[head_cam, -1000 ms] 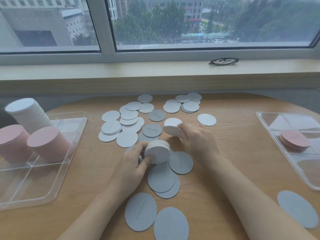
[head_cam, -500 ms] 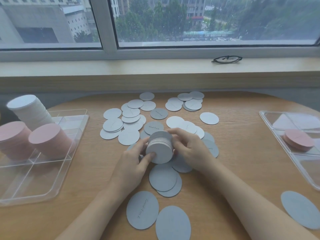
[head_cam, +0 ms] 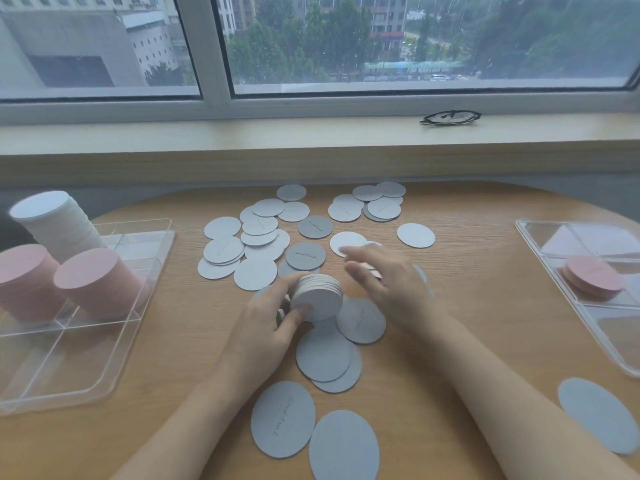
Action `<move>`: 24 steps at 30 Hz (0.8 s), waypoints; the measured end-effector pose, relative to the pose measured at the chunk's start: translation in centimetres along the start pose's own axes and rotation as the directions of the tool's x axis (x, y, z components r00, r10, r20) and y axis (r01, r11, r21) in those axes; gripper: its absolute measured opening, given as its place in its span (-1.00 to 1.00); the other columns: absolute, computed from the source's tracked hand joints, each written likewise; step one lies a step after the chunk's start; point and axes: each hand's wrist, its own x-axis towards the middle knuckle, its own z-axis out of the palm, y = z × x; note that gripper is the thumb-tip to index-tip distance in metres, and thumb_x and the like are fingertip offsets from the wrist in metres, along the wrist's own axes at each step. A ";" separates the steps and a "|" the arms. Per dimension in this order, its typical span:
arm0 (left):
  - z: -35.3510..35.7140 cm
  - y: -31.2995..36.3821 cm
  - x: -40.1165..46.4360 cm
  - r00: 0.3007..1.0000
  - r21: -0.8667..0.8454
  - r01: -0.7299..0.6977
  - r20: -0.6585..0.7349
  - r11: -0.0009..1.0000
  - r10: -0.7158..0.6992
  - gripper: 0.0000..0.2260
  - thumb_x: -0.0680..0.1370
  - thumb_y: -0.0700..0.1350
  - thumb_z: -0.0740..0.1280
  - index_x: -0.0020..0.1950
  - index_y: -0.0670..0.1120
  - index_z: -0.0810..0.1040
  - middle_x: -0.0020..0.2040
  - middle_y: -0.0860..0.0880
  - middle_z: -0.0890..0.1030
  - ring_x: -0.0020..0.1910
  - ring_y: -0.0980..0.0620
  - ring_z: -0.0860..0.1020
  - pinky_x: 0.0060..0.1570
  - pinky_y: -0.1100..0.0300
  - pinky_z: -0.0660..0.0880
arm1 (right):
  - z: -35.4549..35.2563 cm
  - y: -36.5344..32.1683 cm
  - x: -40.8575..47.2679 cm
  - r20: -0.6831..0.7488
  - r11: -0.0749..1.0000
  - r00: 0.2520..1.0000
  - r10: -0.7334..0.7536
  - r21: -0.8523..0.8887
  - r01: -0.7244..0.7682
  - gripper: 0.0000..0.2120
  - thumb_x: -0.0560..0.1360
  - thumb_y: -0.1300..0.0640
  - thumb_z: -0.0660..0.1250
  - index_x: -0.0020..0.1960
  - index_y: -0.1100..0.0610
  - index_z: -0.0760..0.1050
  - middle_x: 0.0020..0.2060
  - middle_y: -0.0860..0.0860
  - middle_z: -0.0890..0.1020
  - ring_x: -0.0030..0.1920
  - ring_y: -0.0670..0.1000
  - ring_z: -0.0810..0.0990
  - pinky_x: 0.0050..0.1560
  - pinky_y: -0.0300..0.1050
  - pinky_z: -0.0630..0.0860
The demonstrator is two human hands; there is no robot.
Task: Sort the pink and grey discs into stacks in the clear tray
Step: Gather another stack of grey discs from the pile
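From your head camera, your left hand (head_cam: 266,327) grips a short stack of grey discs (head_cam: 317,296) tilted on edge, thumb on its near face and fingers curled behind. Your right hand (head_cam: 384,278) hovers just beside it, fingers straight and loosely spread, motion-blurred, holding nothing. Loose grey discs (head_cam: 258,233) lie scattered over the tabletop (head_cam: 467,306). The clear tray (head_cam: 104,341) at your left holds two pink stacks (head_cam: 100,282) and one white stack (head_cam: 55,223).
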 end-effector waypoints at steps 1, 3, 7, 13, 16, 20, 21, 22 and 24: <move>0.0 0.1 0.0 1.000 0.003 -0.005 0.002 1.000 0.005 -0.64 0.60 -0.17 0.38 0.31 0.20 0.50 -0.11 0.32 0.58 -0.27 0.17 0.50 -0.20 0.40 0.38 | -0.4 0.8 0.2 -0.021 0.989 0.998 0.065 -0.131 -0.068 -0.62 0.59 -0.13 0.23 0.35 -0.03 0.50 0.18 -0.11 0.58 0.23 -0.05 0.49 0.29 0.04 0.37; 0.0 0.3 0.0 1.000 0.008 -0.012 0.005 1.000 0.012 -0.62 0.60 -0.18 0.37 0.35 0.18 0.50 -0.13 0.39 0.54 -0.31 0.20 0.47 -0.22 0.41 0.37 | -1.1 2.2 0.5 -0.005 0.916 0.985 0.173 -0.366 -0.163 -0.56 0.57 -0.13 0.28 0.42 -0.06 0.42 0.30 -0.05 0.48 0.31 0.03 0.40 0.32 0.03 0.30; 0.0 0.3 0.0 1.000 0.008 -0.014 0.011 1.000 0.014 -0.62 0.60 -0.18 0.37 0.34 0.20 0.49 -0.09 0.39 0.55 -0.30 0.20 0.48 -0.20 0.41 0.37 | -1.5 2.8 0.5 0.054 0.856 0.962 0.268 -0.471 -0.212 -0.53 0.56 -0.19 0.27 0.43 -0.08 0.40 0.33 -0.07 0.45 0.34 0.04 0.36 0.32 -0.01 0.24; -0.1 0.4 0.0 1.000 -0.013 -0.015 0.013 1.000 0.015 -0.63 0.60 -0.19 0.37 0.25 0.25 0.48 -0.08 0.31 0.58 -0.34 0.19 0.48 -0.24 0.41 0.37 | -2.1 1.6 0.7 -0.084 0.812 0.975 0.204 -0.542 -0.217 -0.70 0.66 -0.13 0.10 0.18 -0.07 0.57 0.04 -0.06 0.64 0.04 0.10 0.54 -0.02 -0.06 0.29; -0.2 0.7 0.0 1.000 -0.010 -0.017 0.010 1.000 0.017 -0.62 0.60 -0.21 0.37 0.23 0.27 0.47 -0.07 0.34 0.57 -0.34 0.20 0.49 -0.24 0.43 0.37 | -2.0 1.7 0.7 -0.218 0.791 0.972 0.083 -0.579 -0.197 -0.69 0.67 -0.03 0.11 -0.10 0.10 0.51 -0.30 0.02 0.59 -0.30 0.18 0.44 -0.27 -0.07 0.22; -0.1 0.6 -0.1 1.000 -0.023 -0.017 0.003 1.000 0.018 -0.62 0.60 -0.22 0.36 0.27 0.22 0.49 -0.07 0.27 0.61 -0.38 0.22 0.48 -0.26 0.45 0.36 | -1.7 0.9 0.3 -0.347 0.922 0.937 -0.046 -0.375 -0.093 -0.71 0.61 0.01 0.19 -0.18 0.14 0.52 -0.43 -0.07 0.43 -0.40 0.13 0.38 -0.35 -0.11 0.22; -0.1 0.5 -0.1 1.000 -0.015 -0.012 0.000 1.000 0.012 -0.62 0.60 -0.21 0.36 0.31 0.20 0.49 -0.06 0.21 0.63 -0.37 0.21 0.48 -0.25 0.43 0.36 | -1.4 0.5 0.1 -0.342 0.961 0.938 -0.045 -0.271 -0.053 -0.72 0.61 0.00 0.20 -0.15 0.13 0.53 -0.40 -0.08 0.47 -0.36 0.11 0.41 -0.34 -0.09 0.25; -0.1 0.4 -0.1 1.000 -0.005 -0.004 -0.002 1.000 0.004 -0.60 0.61 -0.20 0.36 0.36 0.18 0.49 -0.05 0.16 0.63 -0.35 0.20 0.48 -0.23 0.42 0.37 | -1.1 -0.1 0.0 -0.331 0.991 0.943 -0.020 -0.135 -0.026 -0.73 0.61 0.00 0.23 -0.14 0.13 0.54 -0.37 -0.08 0.52 -0.32 0.09 0.45 -0.32 -0.07 0.30; -0.1 0.2 -0.1 1.000 0.010 0.009 -0.006 1.000 -0.009 -0.56 0.61 -0.20 0.37 0.43 0.15 0.46 -0.05 0.11 0.62 -0.30 0.23 0.48 -0.20 0.41 0.38 | -0.4 -1.2 -0.4 -0.276 0.990 0.959 0.056 0.143 -0.016 -0.78 0.60 0.03 0.31 -0.14 0.14 0.58 -0.34 -0.03 0.59 -0.28 0.02 0.50 -0.27 -0.13 0.38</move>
